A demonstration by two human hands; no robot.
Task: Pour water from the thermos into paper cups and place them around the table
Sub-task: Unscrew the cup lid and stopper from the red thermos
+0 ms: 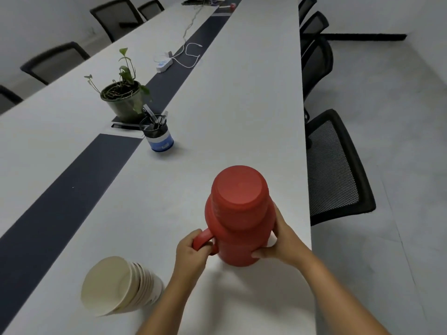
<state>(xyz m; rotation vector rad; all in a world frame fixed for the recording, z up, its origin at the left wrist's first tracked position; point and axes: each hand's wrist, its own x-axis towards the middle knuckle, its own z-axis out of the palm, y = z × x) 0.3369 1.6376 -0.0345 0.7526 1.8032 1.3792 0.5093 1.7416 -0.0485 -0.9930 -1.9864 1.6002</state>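
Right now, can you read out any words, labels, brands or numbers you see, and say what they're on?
No text can be read.
Pen holder: its blue band carries a pale label, too blurred to read.
Stack of paper cups: faint dark marks low on the side, too small to read.
Red thermos: no print shows.

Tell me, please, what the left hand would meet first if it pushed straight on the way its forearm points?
The left hand already grips the handle of the red thermos; pushed on, it would probably press into the thermos body at once.
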